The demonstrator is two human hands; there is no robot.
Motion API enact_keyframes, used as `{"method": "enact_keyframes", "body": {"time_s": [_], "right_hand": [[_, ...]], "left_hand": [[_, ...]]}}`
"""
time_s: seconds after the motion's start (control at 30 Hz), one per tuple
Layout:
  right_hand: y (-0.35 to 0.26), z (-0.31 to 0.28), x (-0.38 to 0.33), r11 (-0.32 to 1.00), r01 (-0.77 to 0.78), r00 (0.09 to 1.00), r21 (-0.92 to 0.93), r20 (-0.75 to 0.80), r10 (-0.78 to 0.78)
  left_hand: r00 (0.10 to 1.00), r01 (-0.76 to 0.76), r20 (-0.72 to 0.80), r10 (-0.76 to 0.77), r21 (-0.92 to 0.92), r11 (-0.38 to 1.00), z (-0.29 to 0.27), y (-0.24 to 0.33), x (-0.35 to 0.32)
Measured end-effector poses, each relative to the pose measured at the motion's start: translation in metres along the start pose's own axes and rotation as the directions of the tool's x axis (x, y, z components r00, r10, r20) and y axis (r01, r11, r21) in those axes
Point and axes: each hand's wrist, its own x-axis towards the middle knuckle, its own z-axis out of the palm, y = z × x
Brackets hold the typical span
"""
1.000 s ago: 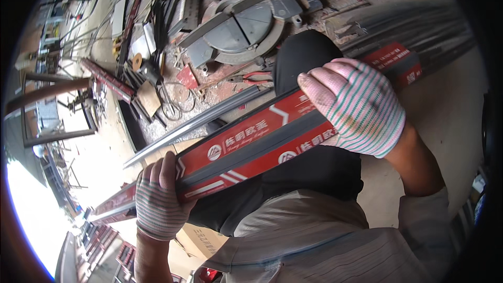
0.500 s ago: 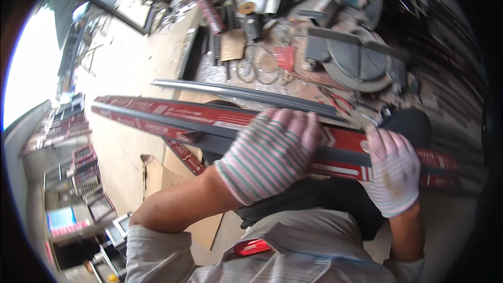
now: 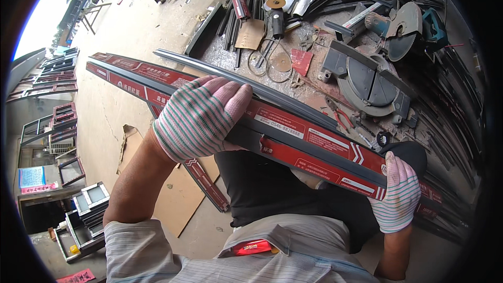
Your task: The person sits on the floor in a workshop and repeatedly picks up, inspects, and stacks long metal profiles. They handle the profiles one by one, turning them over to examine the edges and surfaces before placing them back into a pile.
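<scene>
Across my lap lies a long dark grey metal profile (image 3: 314,170) with red printed protective film along its faces. It slants from the far left down to the near right. My left hand (image 3: 201,118), in a pink and green striped knit glove, is wrapped over it left of the middle. Toward its right part, my right hand (image 3: 398,194) in a matching glove grips the near edge, thumb side up. A loose flap of film lifts a little from the near face between the hands. Beneath my left hand, another red-filmed profile (image 3: 212,188) points toward me.
Just beyond lies a bare grey profile (image 3: 293,106). A mitre saw (image 3: 369,81) stands at the back right, near red-handled pliers (image 3: 341,116), a red packet (image 3: 301,62) and a black tool with a tan disc (image 3: 276,23). Cardboard (image 3: 181,204) covers floor at left; window-like frames (image 3: 67,118) stack beyond.
My left hand has slid leftward along the profile, widening the gap between my hands. The profile's left end has risen in view. The view has also shifted, showing more of the saw.
</scene>
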Motion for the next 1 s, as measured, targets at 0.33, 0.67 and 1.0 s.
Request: {"method": "enact_keyframes", "body": {"time_s": [0.33, 0.67, 1.0], "right_hand": [[-0.006, -0.009, 0.006, 0.997, -0.072, 0.996, 0.029, 0.056, 0.071], [0.001, -0.037, 0.039, 0.997, -0.068, 0.992, 0.031, 0.113, 0.064], [0.098, -0.03, -0.037, 0.997, 0.012, 0.988, 0.07, 0.151, -0.023]], "left_hand": [[0.986, -0.079, -0.144, 0.083, 0.03, 0.996, 0.009, -0.003, 0.008], [0.956, -0.091, -0.253, 0.148, 0.227, 0.97, 0.015, 0.071, 0.052], [0.986, -0.139, -0.069, 0.149, 0.134, 0.981, 0.023, 0.107, 0.08]]}}
